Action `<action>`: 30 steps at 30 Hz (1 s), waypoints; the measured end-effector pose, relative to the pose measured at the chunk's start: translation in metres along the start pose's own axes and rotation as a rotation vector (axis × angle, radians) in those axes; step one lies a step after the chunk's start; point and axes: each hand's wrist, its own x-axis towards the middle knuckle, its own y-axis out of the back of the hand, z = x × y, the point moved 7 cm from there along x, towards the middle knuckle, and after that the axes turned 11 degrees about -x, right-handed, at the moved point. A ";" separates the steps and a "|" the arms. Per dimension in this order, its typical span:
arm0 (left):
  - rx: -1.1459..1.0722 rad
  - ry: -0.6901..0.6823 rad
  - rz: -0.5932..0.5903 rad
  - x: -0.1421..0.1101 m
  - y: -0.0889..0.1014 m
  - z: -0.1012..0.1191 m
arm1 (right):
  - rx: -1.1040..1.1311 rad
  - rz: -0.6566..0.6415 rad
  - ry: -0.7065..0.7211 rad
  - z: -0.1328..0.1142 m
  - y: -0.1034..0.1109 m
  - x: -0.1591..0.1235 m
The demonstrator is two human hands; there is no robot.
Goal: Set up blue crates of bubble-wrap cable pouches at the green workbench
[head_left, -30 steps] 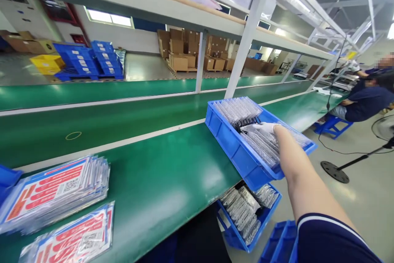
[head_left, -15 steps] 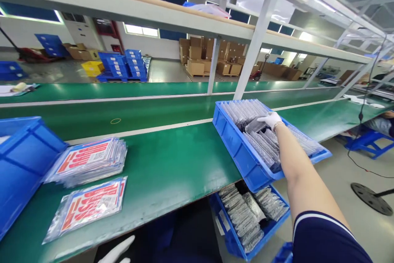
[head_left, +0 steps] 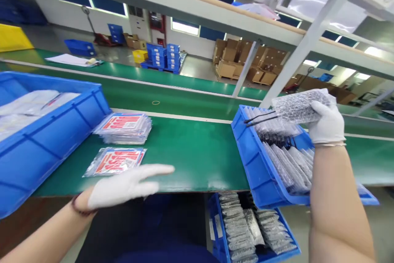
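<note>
My right hand (head_left: 328, 122), in a white glove, grips a bubble-wrap pouch (head_left: 297, 106) with thin black leads sticking out to the left, held above a blue bin (head_left: 255, 164) packed with several similar pouches. The bin overhangs the table's front edge. My left hand (head_left: 129, 185), also gloved, hovers flat and empty over the green table's (head_left: 191, 152) near edge. It is just below a single red-and-white printed bag (head_left: 115, 161). A stack of the same bags (head_left: 124, 127) lies behind that one.
A large blue crate (head_left: 46, 131) holding white packets stands at the left. Below the table edge a second blue bin (head_left: 249, 226) holds more wrapped pouches. Behind run a green conveyor belt (head_left: 172, 94), white shelf posts, stacked blue crates and cardboard boxes.
My right hand has lifted a bubble-wrap pouch out of the blue bin. My left hand has come up into view over the table edge. The view has swung left.
</note>
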 end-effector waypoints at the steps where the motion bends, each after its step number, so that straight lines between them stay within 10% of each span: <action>1: -0.122 -0.087 0.021 0.013 0.006 0.020 | 0.089 -0.080 -0.021 -0.017 -0.023 -0.009; 5: -0.817 -0.365 -0.106 0.089 -0.001 0.068 | 0.223 -0.575 -0.010 -0.082 -0.144 -0.067; 10: -1.425 -0.208 -0.414 0.166 -0.052 0.049 | -0.010 -0.868 0.048 -0.087 -0.241 -0.115; 20: -2.026 -0.096 -0.177 0.209 -0.035 -0.014 | -0.601 -0.866 0.681 -0.066 -0.279 -0.165; 30: -1.979 0.140 -0.177 0.206 -0.070 -0.034 | -0.754 -1.126 0.636 -0.060 -0.293 -0.189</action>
